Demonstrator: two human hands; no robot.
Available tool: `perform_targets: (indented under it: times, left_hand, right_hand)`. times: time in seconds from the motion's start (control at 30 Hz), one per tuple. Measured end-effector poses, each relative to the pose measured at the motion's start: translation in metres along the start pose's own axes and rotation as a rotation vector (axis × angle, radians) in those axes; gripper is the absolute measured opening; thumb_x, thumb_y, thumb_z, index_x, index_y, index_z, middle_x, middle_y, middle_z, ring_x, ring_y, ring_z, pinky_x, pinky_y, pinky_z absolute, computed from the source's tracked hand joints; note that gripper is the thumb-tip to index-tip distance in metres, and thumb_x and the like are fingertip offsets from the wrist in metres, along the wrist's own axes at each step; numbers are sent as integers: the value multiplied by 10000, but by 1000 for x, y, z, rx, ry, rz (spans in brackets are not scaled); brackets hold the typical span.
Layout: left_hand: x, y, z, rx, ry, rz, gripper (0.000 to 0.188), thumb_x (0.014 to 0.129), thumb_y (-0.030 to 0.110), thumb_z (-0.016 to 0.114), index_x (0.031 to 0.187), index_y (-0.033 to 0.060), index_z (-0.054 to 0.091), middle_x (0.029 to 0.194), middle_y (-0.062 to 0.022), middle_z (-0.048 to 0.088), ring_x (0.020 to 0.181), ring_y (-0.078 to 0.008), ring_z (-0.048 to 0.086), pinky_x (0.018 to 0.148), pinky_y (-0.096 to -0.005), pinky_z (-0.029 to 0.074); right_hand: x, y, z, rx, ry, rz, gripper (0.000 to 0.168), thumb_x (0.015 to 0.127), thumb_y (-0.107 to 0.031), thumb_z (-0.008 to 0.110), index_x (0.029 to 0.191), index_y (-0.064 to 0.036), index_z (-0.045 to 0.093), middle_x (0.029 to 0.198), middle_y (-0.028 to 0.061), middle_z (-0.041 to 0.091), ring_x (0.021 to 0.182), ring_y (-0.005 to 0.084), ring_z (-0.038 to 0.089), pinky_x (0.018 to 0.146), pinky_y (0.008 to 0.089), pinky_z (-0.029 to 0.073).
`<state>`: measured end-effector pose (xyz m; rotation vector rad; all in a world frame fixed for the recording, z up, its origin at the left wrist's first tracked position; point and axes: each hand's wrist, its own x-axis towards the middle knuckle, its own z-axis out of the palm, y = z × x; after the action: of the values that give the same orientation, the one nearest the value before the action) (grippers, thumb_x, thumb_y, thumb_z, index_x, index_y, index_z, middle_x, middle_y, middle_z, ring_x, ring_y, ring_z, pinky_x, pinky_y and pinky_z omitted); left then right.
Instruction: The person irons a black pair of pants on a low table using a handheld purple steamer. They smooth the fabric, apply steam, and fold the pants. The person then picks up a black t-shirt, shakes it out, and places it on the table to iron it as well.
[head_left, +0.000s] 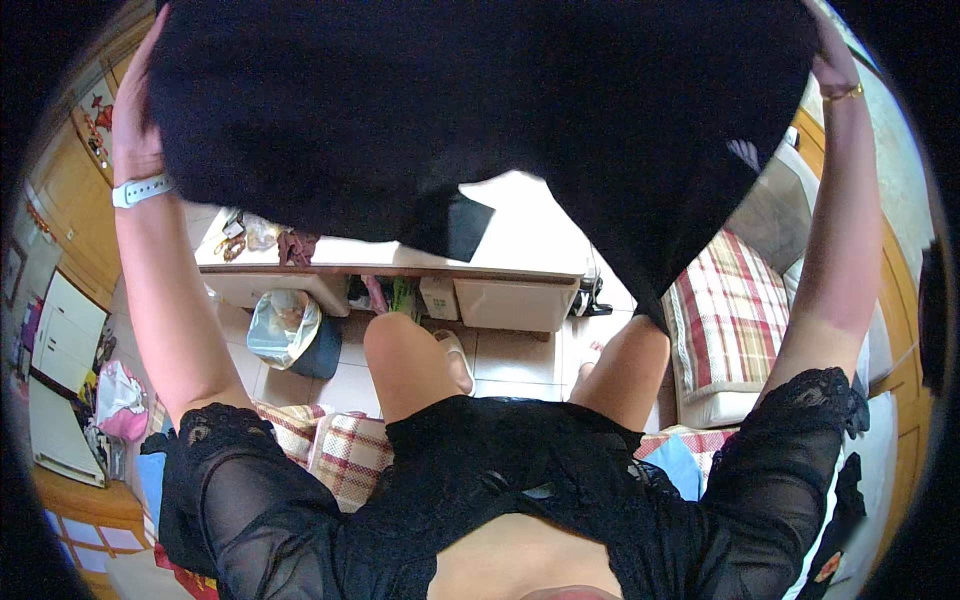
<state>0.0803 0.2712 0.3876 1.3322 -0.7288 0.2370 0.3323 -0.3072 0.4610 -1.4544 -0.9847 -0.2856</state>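
Observation:
A large black cloth or garment (480, 112) is spread wide across the upper part of the head view, raised in front of me. My left hand (139, 112), with a pale watch band at its wrist, is at the cloth's left edge. At its right edge is my right hand (832, 56), a thin gold bracelet at that wrist. The fingers of both hands are mostly hidden by the cloth or cut off at the rim, so their grip does not show. The cloth's lower edge hangs unevenly, with a pointed end near my right knee.
Behind the cloth stands a white-topped table (517, 232), with small items and a dark red cloth (298, 247) on its left part. A lined waste bin (289, 330) is on the tiled floor. A plaid-covered seat (731, 315) stands at right.

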Motion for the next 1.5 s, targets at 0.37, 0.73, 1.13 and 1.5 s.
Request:
perform_targets:
  times: [0.37,0.73,1.13,1.5]
  left_hand:
    - [92,-123,9,-49,709,-85,236,1052,113,563,1179,-61,660,1120,-177,728,1015,-282,731,917,-386,624]
    - [133,-114,161,52,222,39,335,1048,360,577,1126,46,664,986,-81,700,937,-189,678,835,-340,557]
    - [131,-74,194,233,461,251,238,1015,173,609,1125,-22,691,1079,-140,730,958,-258,674,910,-385,537]
    - [128,-71,162,112,442,161,267,1032,174,586,1189,-23,672,1132,-172,730,967,-261,702,930,-385,556]
  right_hand:
    - [0,157,36,-59,150,351,408,969,-402,691,1225,-86,723,1135,47,746,993,157,709,921,307,565]
    - [-35,6,241,-519,-319,-449,310,877,-89,627,1066,157,630,1082,238,665,933,305,681,796,378,586]
    - [-229,238,198,42,-220,504,651,980,-563,622,1337,-19,623,1220,118,698,1117,195,659,962,341,515]
    - [-250,172,219,910,20,739,466,895,-238,802,1282,-36,639,1189,90,718,1058,200,702,893,333,573]
